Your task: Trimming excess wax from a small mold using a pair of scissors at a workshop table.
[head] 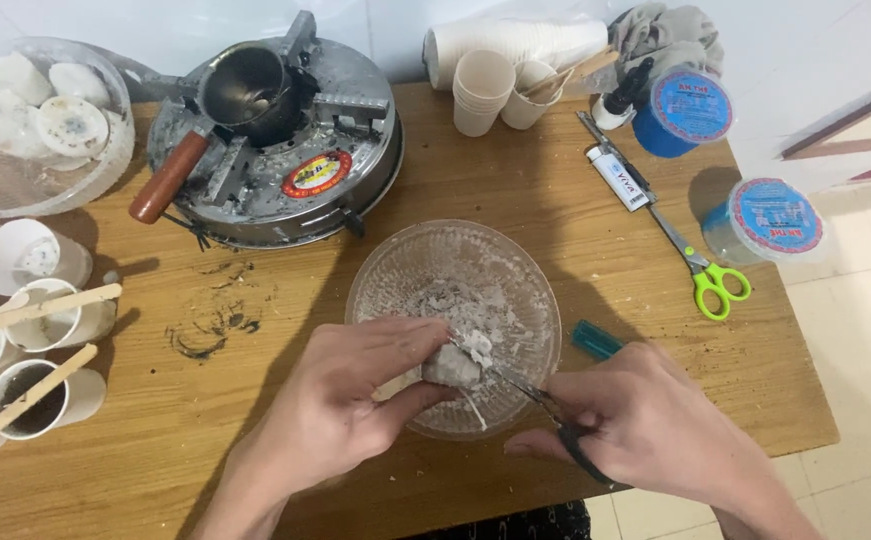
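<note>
Head view — left hand (341, 400) fingers clamped on one grey lump (453, 367), right hand (646, 420) fingers clamped on one scissors (536, 400)

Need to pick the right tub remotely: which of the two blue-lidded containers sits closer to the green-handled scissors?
The blue-lidded container at the table's right edge, with a clear body; the dark blue one sits farther back beside the cups.

There is only one view, from a camera on the person's head. It looks steeply down on the wooden table (516, 200), quite near. The table's near edge lies at the bottom, its right edge beside the tiled floor (856, 330).
</note>
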